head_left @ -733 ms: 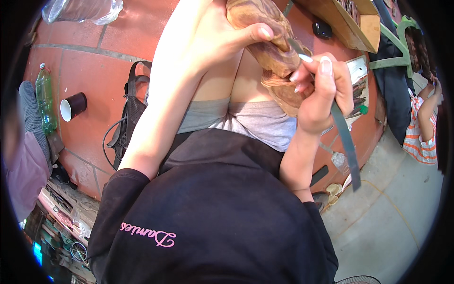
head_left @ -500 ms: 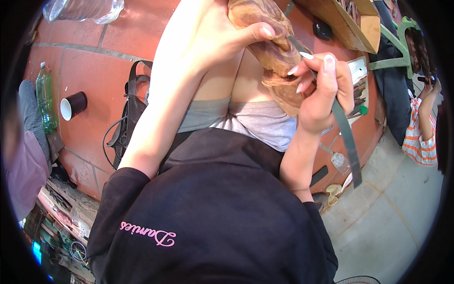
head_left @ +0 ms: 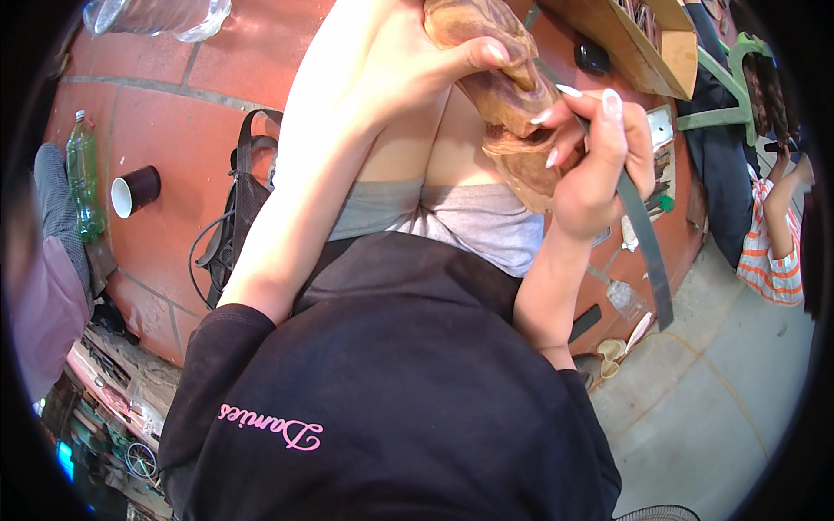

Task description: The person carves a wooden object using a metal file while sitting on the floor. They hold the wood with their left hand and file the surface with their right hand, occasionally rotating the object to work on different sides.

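A carved piece of brown, grained wood (head_left: 512,106) rests above my thighs, at the top of the view. My left hand (head_left: 404,69) is closed around its upper part, thumb lying across the front; the other fingers are mostly hidden. At the carving's right side my right hand (head_left: 599,165) pinches a long, narrow dark grey strip (head_left: 645,247). One end of the strip meets the wood, and the rest curves down past the wrist and hangs free. Whether the strip is abrasive cannot be made out.
Left on the tiled floor are a dark cup (head_left: 136,192) on its side, a green bottle (head_left: 84,178) and a black bag (head_left: 250,195). A cardboard box (head_left: 673,54), black mouse-like object (head_left: 592,59) and green stool (head_left: 738,87) stand right. Other people sit at both sides.
My right hand has shifted slightly right, and the strip's hanging end has moved up and right. The left hand and carving have moved only slightly.
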### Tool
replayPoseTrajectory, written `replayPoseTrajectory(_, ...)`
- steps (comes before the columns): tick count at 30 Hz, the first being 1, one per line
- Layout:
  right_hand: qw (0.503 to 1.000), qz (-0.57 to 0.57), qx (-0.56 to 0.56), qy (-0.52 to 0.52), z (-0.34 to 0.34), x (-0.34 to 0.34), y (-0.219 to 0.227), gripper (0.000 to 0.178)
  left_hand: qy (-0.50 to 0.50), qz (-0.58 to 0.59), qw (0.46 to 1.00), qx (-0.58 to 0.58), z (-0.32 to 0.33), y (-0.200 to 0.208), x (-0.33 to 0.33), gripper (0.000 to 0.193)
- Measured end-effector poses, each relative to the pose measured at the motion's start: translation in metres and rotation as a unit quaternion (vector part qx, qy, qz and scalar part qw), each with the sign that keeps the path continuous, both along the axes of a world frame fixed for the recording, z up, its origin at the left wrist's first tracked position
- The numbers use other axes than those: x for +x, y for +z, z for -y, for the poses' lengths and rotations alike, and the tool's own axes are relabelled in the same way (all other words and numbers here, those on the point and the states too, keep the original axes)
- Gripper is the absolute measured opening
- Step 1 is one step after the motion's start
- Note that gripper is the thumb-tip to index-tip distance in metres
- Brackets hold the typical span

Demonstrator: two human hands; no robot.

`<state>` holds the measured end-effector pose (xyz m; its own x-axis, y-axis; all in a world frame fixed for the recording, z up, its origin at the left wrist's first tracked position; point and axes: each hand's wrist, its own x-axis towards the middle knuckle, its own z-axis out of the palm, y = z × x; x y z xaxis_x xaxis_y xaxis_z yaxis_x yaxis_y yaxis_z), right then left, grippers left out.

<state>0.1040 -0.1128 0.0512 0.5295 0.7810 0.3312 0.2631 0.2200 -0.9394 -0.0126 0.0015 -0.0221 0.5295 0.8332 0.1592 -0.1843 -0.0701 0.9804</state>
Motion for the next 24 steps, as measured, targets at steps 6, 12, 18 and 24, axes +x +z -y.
replayPoseTrajectory(6, 0.999, -0.051, 0.015, 0.007, 0.002, 0.004, 0.000, 0.025, -0.001, 0.001, 1.000, 0.000, 0.000, 0.000, 0.000, 0.093)
replayPoseTrajectory(12, 0.999, -0.022, -0.031, 0.001, -0.005, 0.005, 0.003, 0.026, -0.002, 0.001, 1.000, -0.002, -0.001, 0.000, 0.000, 0.093)
replayPoseTrajectory(18, 0.999, -0.048, -0.018, -0.001, -0.004, 0.004, 0.004, 0.023, -0.002, 0.002, 1.000, -0.002, -0.001, 0.000, 0.000, 0.094)
replayPoseTrajectory(24, 0.999, -0.043, -0.012, -0.008, -0.003, 0.009, -0.003, 0.025, -0.002, 0.003, 1.000, -0.003, -0.002, 0.000, -0.001, 0.094)
